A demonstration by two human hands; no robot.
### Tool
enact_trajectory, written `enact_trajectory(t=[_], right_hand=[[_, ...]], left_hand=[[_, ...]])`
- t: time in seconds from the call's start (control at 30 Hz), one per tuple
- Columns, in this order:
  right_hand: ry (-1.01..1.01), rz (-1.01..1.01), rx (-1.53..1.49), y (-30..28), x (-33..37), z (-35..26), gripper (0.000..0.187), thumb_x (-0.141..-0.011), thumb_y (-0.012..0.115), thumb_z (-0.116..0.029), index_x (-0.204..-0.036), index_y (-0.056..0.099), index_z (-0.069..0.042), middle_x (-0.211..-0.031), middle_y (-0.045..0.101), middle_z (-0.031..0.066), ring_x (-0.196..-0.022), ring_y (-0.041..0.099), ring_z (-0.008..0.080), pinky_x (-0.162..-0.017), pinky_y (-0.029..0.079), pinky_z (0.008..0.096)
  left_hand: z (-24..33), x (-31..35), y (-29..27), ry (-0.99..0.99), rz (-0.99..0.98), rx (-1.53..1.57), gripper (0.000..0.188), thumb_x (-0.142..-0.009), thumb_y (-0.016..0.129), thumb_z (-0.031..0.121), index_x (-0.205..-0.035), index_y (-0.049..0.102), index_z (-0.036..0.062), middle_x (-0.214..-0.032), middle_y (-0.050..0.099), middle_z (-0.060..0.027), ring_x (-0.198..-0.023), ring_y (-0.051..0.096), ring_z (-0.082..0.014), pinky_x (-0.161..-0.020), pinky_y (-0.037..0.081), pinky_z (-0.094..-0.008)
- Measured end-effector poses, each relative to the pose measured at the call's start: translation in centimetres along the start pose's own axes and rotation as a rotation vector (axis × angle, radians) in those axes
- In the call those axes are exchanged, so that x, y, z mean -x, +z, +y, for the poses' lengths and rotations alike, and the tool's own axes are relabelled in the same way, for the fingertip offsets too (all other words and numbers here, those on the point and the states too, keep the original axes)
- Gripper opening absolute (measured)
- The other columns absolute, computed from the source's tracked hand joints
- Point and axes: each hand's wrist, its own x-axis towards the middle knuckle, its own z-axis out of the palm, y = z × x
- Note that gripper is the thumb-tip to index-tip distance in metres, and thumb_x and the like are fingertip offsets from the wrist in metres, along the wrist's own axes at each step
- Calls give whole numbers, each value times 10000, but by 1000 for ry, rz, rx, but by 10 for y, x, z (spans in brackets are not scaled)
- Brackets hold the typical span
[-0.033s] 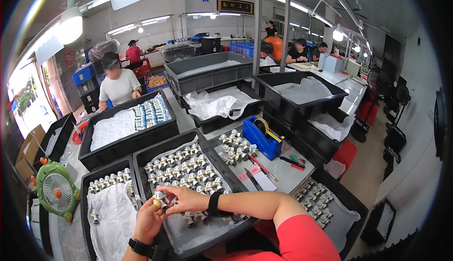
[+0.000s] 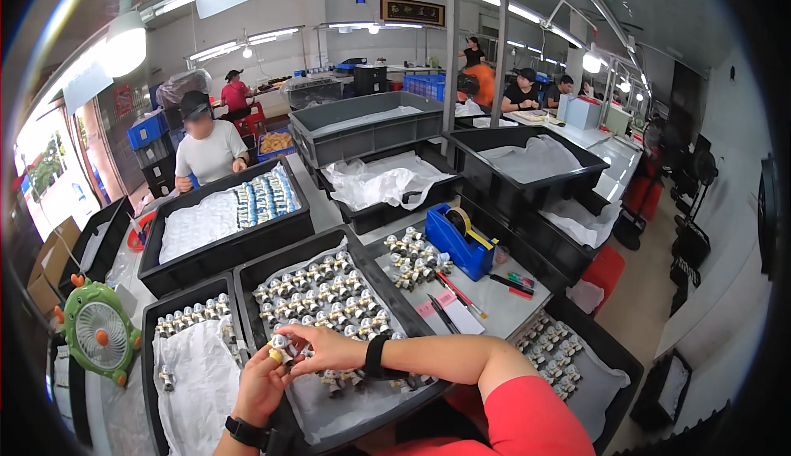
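Note:
Both of my hands hold one small figurine [image 2: 282, 344] with a white-and-grey top, above the middle black tray [image 2: 247, 308]. My left hand [image 2: 260, 380] pinches it from the left and below, a yellow band showing at a fingertip. From the right, the fingers of my right hand [image 2: 323, 350] close round its side, hiding most of its lower part. Rows of similar figurines [image 2: 317, 287] stand on white paper in that tray. The left black tray [image 2: 150, 374] has a row of figurines [image 2: 194, 316] at its far end and a single figurine [image 2: 166, 378] on its paper.
A blue tape dispenser [image 2: 458, 242] stands right of the middle tray, beside grouped figurines [image 2: 414, 258], pens [image 2: 443, 314] and a paper pad [image 2: 461, 318]. A green fan [image 2: 99, 332] is at the left. Across the table, a person [image 2: 211, 153] sits behind another tray [image 2: 222, 252].

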Motion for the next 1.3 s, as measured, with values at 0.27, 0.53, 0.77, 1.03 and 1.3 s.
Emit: enact_trajectory(t=[0.27,0.53,0.77,1.03,1.3], right_hand=[[20,-21,-60,1,-1,5,744,-736,756,-244,-1370,380,-137,-982,599,82,-879,583,163,-791,462,306],[15,-7,-46,-1,0,-2,701,-734,757,-199,-1331,410,-77,-980,606,104,-861,601,155,-783,497,294],[15,3,-29,-1,2,-6,701,-731,762,-220,-1326,417,-85,-972,610,100,-839,601,154,-768,494,291],[66,-36,-39,-1,0,-5,748,-736,757,-259,-1377,383,-167,-1011,601,51,-923,573,144,-792,448,309],[71,-31,-26,-2,1,-8,746,-739,756,-275,-1377,389,-157,-1012,605,56,-924,578,149,-804,451,315]], left_hand=[[1,1,0,-12,0,-18,339,-935,423,69,-1266,433,-7,-1178,574,-141,-1026,610,-256,-857,511,-360],[3,3,4,-21,-1,-6,339,-936,417,54,-1267,422,-15,-1210,549,-150,-1067,594,-277,-878,501,-373],[1,2,1,-25,-14,-25,348,-942,413,69,-1283,419,-1,-1214,553,-162,-1092,585,-256,-869,509,-358],[2,2,1,-30,-3,-21,351,-938,414,61,-1283,418,-1,-1210,558,-158,-1077,592,-244,-861,510,-355],[3,3,3,-37,4,-18,343,-931,419,52,-1270,434,3,-1181,572,-129,-1036,604,-222,-836,505,-340]])
